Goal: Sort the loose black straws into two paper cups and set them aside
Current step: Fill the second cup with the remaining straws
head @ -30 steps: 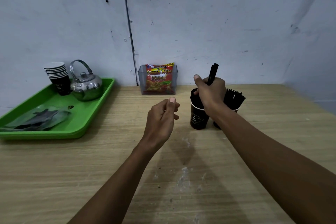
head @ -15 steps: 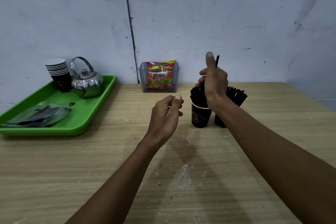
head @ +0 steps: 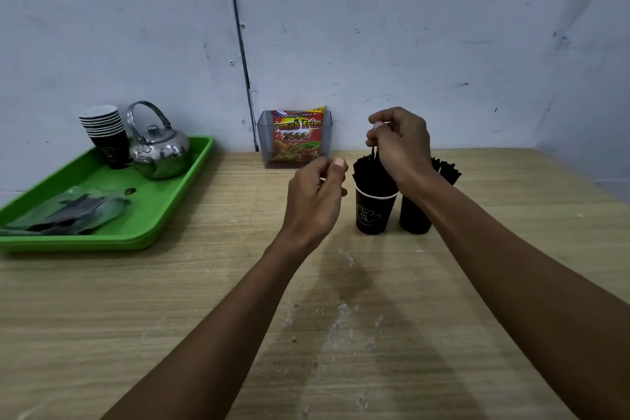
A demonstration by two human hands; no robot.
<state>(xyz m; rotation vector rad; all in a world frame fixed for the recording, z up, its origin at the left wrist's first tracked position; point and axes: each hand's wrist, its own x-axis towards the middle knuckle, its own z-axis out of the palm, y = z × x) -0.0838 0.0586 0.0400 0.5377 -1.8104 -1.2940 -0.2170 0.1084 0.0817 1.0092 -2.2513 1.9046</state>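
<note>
Right hand point(head: 402, 143) has dropped from where it was half a second ago: then a straw tip stuck up above the fist, now the grip pinches the top of a black straw point(head: 374, 154) directly over the front paper cup point(head: 373, 211), straw end already down among the packed straws point(head: 370, 170). Likely the last loose ones going in; no loose straws visible on the bench point(head: 170, 300). Second cup point(head: 414, 215) stands just behind and right of the grip, also full, touching or nearly touching the front cup, partly hidden by the forearm.

Left hand point(head: 315, 198) has barely moved, hovering just left of the front cup, fingers loosely curled, holding nothing.

Task reads as near done; setting the cups aside remains.

Room: wide bare bench below and to the left of both hands. Snack packet in clear holder point(head: 296, 136) sits left of the right grip against the wall point(head: 443, 44). Green tray point(head: 163, 215) with kettle point(head: 158, 150) and stacked cups point(head: 105, 133) is well apart to the far left. The bench's right edge is off to the right.
</note>
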